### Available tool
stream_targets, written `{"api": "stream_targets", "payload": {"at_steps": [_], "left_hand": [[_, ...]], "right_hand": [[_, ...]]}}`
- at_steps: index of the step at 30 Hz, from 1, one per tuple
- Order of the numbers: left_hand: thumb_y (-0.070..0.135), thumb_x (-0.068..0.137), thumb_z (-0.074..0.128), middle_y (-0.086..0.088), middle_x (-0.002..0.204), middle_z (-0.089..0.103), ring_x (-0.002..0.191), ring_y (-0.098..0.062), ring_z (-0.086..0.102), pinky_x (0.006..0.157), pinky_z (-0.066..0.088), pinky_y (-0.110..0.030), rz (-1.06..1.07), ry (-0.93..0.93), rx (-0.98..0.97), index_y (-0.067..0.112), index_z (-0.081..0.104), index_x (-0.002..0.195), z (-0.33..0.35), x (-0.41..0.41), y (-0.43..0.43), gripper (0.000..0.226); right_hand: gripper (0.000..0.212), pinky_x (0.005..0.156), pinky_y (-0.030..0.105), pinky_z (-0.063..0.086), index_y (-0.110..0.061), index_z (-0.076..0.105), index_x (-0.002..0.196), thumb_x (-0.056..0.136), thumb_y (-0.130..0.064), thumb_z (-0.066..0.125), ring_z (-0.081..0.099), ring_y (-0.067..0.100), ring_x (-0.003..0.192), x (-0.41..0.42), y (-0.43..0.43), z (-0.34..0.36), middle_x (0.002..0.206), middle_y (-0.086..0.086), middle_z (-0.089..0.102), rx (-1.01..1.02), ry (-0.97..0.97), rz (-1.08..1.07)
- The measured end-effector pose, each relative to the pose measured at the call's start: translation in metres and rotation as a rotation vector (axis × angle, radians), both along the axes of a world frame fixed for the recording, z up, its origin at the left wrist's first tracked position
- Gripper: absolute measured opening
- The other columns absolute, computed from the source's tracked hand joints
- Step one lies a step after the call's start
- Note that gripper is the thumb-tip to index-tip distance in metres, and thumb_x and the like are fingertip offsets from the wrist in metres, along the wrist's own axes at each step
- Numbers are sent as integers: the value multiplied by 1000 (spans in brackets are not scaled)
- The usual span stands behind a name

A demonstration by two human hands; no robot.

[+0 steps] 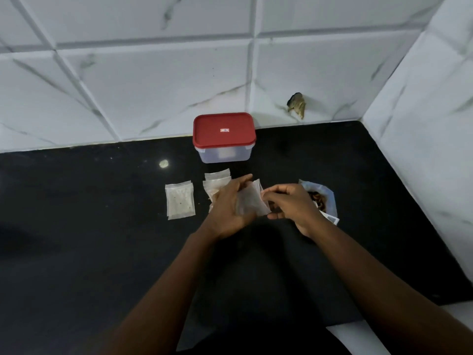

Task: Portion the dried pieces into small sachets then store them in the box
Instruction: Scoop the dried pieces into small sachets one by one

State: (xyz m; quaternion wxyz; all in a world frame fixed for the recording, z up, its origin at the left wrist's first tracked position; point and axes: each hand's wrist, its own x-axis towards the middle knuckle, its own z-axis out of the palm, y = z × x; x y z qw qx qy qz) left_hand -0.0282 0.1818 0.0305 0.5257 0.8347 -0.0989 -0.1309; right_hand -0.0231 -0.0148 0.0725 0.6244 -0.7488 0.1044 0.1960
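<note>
Because the translucent white sachet (252,202) looks light and limp, the left hand (225,206) grips its left side, the right hand (291,204) pinching the right edge

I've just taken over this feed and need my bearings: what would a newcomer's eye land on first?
The red-lidded box stands shut at the back of the black counter, against the tiled wall. In front of it, the left hand and right hand hold a white sachet between them. An open bag of dried pieces lies right of the hands, flat sachets to their left.
</note>
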Motion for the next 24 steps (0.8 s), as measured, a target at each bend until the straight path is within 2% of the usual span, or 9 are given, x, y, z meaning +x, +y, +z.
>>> {"api": "stream_targets", "payload": {"at_steps": [2, 4, 7, 10, 14, 17, 19, 21, 24], "left_hand": [[51, 72, 84, 12, 150, 42, 139, -7, 39, 116, 34, -35, -64, -126, 106, 38, 29, 156, -2, 1, -12, 101], [57, 68, 86, 11, 147, 46, 135, -7, 45, 117, 39, -41, -60, -167, 125, 34, 33, 155, -3, 2, -25, 105], [59, 67, 86, 12, 143, 53, 131, -5, 50, 113, 45, -46, -56, -217, 76, 31, 41, 150, -3, 6, -39, 98], [59, 69, 85, 13, 141, 55, 131, -6, 53, 112, 46, -48, -78, -266, 80, 34, 44, 147, 1, 9, -49, 92], [53, 71, 87, 11, 133, 61, 124, -9, 59, 106, 50, -48, -87, -295, 48, 30, 51, 141, 1, 12, -60, 82], [42, 75, 88, 11, 124, 65, 115, -9, 65, 99, 54, -46, -94, -375, 14, 24, 58, 134, 4, 13, -66, 69], [37, 75, 89, 9, 121, 67, 112, -8, 66, 97, 55, -40, -84, -386, -12, 19, 61, 132, 6, 13, -70, 66], [36, 74, 89, 8, 120, 68, 111, -7, 66, 95, 56, -38, -70, -387, -24, 17, 61, 131, 7, 12, -72, 66], [41, 73, 88, 9, 121, 67, 111, -6, 65, 96, 55, -38, -65, -368, 5, 20, 60, 132, 4, 15, -72, 68]], "right_hand": [[10, 70, 30, 61, -10, 75, 100, 94, -14, 68, 73, 25, 95, -2, -8, 3, 103, 13, 75, 8, 0, -6], [11, 74, 36, 63, -8, 76, 98, 93, -12, 68, 73, 28, 97, -4, -16, 5, 101, 15, 75, 36, 4, -17], [9, 79, 43, 63, -9, 76, 95, 93, -12, 68, 75, 22, 90, -5, -29, 7, 95, 9, 76, 58, 36, -20], [8, 70, 33, 63, -10, 75, 98, 92, -11, 70, 75, 13, 83, -5, -39, 12, 93, 4, 76, 57, 60, -9], [12, 64, 26, 60, -5, 72, 103, 91, -9, 71, 75, 12, 77, -7, -48, 15, 95, 11, 75, 28, 47, -37], [11, 66, 30, 63, -8, 73, 101, 91, -12, 73, 74, 11, 72, -5, -52, 14, 88, 9, 75, -42, 22, -70], [13, 68, 33, 64, -10, 72, 101, 90, -17, 75, 74, 14, 76, -5, -53, 14, 90, 9, 75, -46, 16, -97], [14, 70, 32, 64, -16, 70, 99, 88, -21, 77, 73, 14, 84, -5, -55, 11, 93, 4, 74, -122, -56, -110], [11, 69, 20, 57, -30, 69, 90, 84, -30, 78, 68, 3, 83, -8, -58, 11, 88, -8, 71, -342, -300, -106]]}}
